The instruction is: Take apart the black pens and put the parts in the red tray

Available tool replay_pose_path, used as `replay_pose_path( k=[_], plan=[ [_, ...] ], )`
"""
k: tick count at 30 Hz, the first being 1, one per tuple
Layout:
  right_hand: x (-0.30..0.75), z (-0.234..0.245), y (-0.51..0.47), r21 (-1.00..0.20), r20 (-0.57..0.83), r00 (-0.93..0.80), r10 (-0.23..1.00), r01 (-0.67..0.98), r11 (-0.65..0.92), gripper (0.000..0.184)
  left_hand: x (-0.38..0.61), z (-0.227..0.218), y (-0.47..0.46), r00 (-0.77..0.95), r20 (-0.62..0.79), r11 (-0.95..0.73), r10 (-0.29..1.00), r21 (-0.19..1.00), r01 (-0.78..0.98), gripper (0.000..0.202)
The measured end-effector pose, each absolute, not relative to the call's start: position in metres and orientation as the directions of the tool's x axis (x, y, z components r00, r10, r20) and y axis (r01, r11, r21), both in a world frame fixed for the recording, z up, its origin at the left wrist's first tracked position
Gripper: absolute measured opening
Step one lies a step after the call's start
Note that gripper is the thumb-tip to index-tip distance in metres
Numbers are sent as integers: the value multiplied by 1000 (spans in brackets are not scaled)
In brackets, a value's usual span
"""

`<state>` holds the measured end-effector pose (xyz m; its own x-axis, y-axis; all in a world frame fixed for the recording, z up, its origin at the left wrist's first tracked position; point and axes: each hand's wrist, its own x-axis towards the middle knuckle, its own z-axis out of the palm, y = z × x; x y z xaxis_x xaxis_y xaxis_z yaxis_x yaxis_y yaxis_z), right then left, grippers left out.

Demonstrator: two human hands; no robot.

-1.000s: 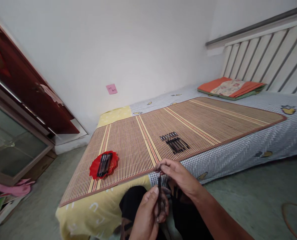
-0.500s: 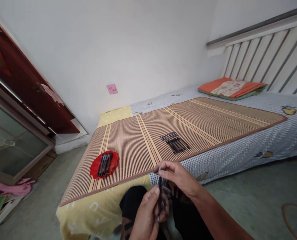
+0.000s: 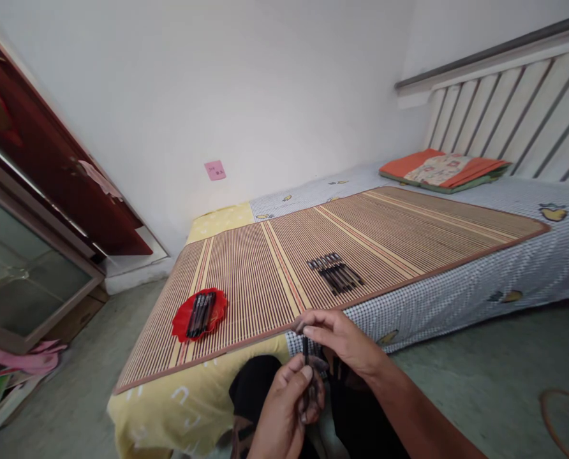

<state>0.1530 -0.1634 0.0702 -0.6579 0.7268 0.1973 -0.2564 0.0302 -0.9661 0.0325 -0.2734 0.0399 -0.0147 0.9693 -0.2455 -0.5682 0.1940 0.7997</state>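
My left hand (image 3: 284, 408) is closed around the lower part of a thin dark pen (image 3: 305, 352), held upright in front of my lap. The fingers of my right hand (image 3: 339, 341) pinch the pen's top end. Both hands hover just before the near edge of a striped bamboo mat (image 3: 399, 223) on a low bed. A row of several dark pens (image 3: 335, 272) lies on the mat just beyond my hands. Farther left, a red plate (image 3: 185, 315) holds several more dark pens (image 3: 201, 313).
The bed has a checked sheet (image 3: 480, 287) and a yellow sheet (image 3: 193, 408) at the near corner. A folded orange cushion (image 3: 442, 168) lies by the slatted headboard (image 3: 518, 108). A dark wood cabinet with glass (image 3: 30, 255) stands at left. A pink note (image 3: 214, 169) sticks on the wall.
My right hand's fingers have slid slightly down onto the pen's top and the left hand has shifted a little up the barrel. Nothing on the mat has moved.
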Motion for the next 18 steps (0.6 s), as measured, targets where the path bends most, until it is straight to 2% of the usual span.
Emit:
replay_pose_path(
  k=[8, 18],
  plan=[
    [150, 65, -163, -966, 132, -636, 760, -254, -45, 27, 31, 35, -273, 0, -221, 187, 975, 827, -530, 34],
    [151, 64, -163, -975, 136, -619, 773, -220, -5, 33, 32, 36, -273, -24, -219, 177, 975, 843, -509, 34]
  ],
)
